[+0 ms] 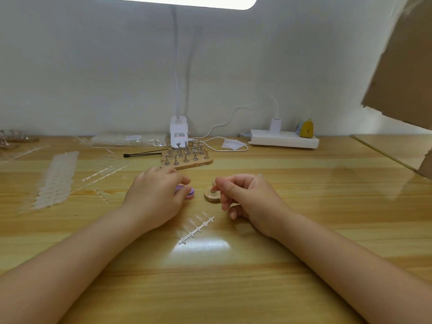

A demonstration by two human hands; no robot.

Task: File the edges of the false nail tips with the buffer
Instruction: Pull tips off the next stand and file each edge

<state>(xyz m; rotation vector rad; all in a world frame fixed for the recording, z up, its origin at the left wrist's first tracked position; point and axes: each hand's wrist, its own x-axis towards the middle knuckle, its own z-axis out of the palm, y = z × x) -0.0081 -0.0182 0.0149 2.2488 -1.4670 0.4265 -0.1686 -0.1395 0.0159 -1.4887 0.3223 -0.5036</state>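
From the head camera, a wooden table (268,265) fills the lower half, with both forearms reaching in from the bottom edge. Take the small round wooden stand (211,197) near the middle of the table as the landmark.

The right hand (245,197) sits just right of the stand, fingers curled, thumb and forefinger pinching the short metal post that rises from its top. Whether a nail tip sits on that post cannot be told.

The left hand (155,195) lies just left of the stand, palm down, fingers curled over a purple buffer (189,192) that rests on the table; only the buffer's rounded end shows past the fingertips, close to the stand but not touching it.

Nearer the camera than the stand, between the two wrists, lies a clear strip of false nail tips (196,226), set diagonally on the wood.

Beyond the stand is a wooden board of metal nail holders (187,156), with a thin black brush (142,153) to its left and the white base of a clamp lamp (178,132) behind it. Far left of the stand lie more sheets of clear nail tips (57,181). Far right and back, against the wall, sits a white power strip (284,139) with a plug in it.
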